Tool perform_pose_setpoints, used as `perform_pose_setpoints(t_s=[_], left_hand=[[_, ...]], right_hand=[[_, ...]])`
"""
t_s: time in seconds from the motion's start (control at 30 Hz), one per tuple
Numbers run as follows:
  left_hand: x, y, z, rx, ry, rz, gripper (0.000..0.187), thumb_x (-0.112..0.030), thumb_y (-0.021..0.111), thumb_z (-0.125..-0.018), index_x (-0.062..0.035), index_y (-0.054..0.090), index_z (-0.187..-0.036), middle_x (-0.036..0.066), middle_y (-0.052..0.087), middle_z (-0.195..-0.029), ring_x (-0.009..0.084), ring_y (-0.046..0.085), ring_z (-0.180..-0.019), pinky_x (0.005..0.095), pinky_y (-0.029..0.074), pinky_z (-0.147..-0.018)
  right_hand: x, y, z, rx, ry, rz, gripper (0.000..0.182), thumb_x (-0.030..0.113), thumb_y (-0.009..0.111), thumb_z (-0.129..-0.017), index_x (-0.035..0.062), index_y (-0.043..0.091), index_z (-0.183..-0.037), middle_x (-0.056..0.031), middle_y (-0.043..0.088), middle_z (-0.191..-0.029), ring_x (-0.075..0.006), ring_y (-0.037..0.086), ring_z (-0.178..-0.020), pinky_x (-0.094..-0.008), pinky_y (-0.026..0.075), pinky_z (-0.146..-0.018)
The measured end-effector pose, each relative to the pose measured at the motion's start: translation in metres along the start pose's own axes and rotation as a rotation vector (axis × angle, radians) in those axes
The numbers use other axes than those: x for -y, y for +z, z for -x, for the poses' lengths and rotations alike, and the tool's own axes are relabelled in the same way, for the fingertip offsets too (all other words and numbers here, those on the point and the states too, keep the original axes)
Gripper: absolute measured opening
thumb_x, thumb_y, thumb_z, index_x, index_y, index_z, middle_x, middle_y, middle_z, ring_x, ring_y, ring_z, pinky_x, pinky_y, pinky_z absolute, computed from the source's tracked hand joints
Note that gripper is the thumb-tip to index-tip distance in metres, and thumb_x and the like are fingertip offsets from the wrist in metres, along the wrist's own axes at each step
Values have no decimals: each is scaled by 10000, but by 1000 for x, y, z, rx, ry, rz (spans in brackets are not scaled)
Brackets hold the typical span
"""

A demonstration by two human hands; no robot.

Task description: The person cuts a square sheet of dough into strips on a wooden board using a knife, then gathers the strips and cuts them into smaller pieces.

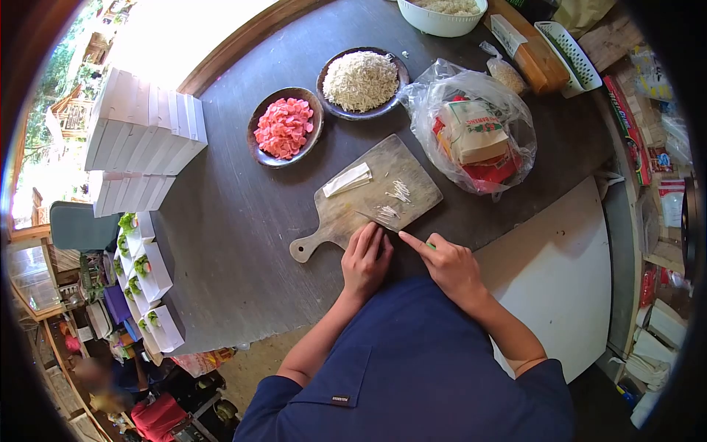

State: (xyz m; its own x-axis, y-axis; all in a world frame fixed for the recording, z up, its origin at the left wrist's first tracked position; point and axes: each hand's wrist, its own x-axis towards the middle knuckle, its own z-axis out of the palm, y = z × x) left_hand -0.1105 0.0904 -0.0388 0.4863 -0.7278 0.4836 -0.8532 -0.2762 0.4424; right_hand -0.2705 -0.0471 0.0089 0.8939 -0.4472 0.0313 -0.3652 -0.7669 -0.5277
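Observation:
My right hand (451, 267) is closed around a knife (379, 221); a bit of its green handle shows, and the index finger reaches along it. The blade lies low over the near edge of a wooden cutting board (345, 208). Against that edge, beside the blade, my left hand (364, 259) has its fingers bent together, and whatever is under them is hidden. Thin white strips (388, 212) lie at the blade, with another small pile of strips (398, 191) just beyond. Longer flat white slices (347, 179) rest toward the board's handle side.
Past the board stand a bowl of pink slices (283, 128) and a bowl of white shreds (361, 80). A clear plastic bag (434, 110) with packets sits right of the board. Stacked white boxes (143, 121) and open boxes with greens (140, 265) line the left. A person sits lower left.

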Motion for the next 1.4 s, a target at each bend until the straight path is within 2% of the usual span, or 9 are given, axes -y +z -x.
perform_pose_setpoints(t_s=[0.17,0.4,0.47,0.7,0.8,0.87,1.1,1.17,1.4], left_hand=[[1,0,-2,-4,3,1,283,-25,835,-844,18,778,-1118,112,742,-1199,298,742,-1096,381,620,-933],[2,1,1,-3,-7,-5,275,-31,838,-845,21,779,-1109,113,743,-1200,297,744,-1091,383,621,-932],[2,2,3,8,-31,27,327,-10,845,-825,5,784,-1146,116,747,-1232,319,735,-1113,409,610,-957],[0,1,1,9,-9,16,299,-20,822,-856,18,769,-1148,116,734,-1230,311,731,-1117,398,613,-955],[3,-2,0,18,-15,22,304,-8,809,-871,27,764,-1170,121,731,-1245,315,720,-1146,406,604,-981],[2,-7,-2,50,-44,57,305,-11,806,-891,5,770,-1194,120,731,-1258,315,706,-1159,414,593,-988],[3,-22,-5,83,-149,35,281,-75,829,-920,-56,783,-1196,89,734,-1219,297,693,-1082,419,585,-933],[7,-18,-5,81,-80,33,257,-85,822,-932,-50,778,-1183,77,732,-1198,289,692,-1067,417,586,-919],[5,-5,-13,93,-55,32,273,-65,805,-930,-48,767,-1200,85,719,-1204,298,693,-1079,414,588,-918]], right_hand=[[0,-5,-3,21,-14,15,678,48,690,-961,371,622,-1554,-89,544,-838,-277,705,-665,-431,615,-594],[0,-1,-2,3,-52,85,699,38,692,-943,359,619,-1560,-82,535,-829,-248,707,-668,-417,614,-583],[-2,2,-2,-3,-34,53,680,60,696,-959,373,617,-1558,-81,541,-829,-260,706,-661,-423,618,-585],[1,5,-7,-33,-1,12,578,161,699,-1022,409,624,-1538,-90,567,-821,-303,715,-670,-445,617,-589],[-2,4,-12,16,37,-30,548,187,694,-1034,412,628,-1530,-105,596,-837,-334,720,-695,-464,617,-614],[-8,1,-11,47,77,-209,522,206,689,-1041,405,636,-1521,-114,626,-848,-367,720,-742,-486,613,-664],[-22,-15,-25,50,124,-298,476,192,672,-1055,355,661,-1502,-133,651,-851,-389,713,-811,-521,585,-722],[-25,-14,-29,-73,171,-238,471,176,668,-1055,335,667,-1498,-136,644,-844,-390,709,-802,-524,583,-720],[-9,-16,-11,4,113,-256,543,158,650,-1056,341,601,-1565,-126,644,-911,-394,707,-802,-525,576,-719]])
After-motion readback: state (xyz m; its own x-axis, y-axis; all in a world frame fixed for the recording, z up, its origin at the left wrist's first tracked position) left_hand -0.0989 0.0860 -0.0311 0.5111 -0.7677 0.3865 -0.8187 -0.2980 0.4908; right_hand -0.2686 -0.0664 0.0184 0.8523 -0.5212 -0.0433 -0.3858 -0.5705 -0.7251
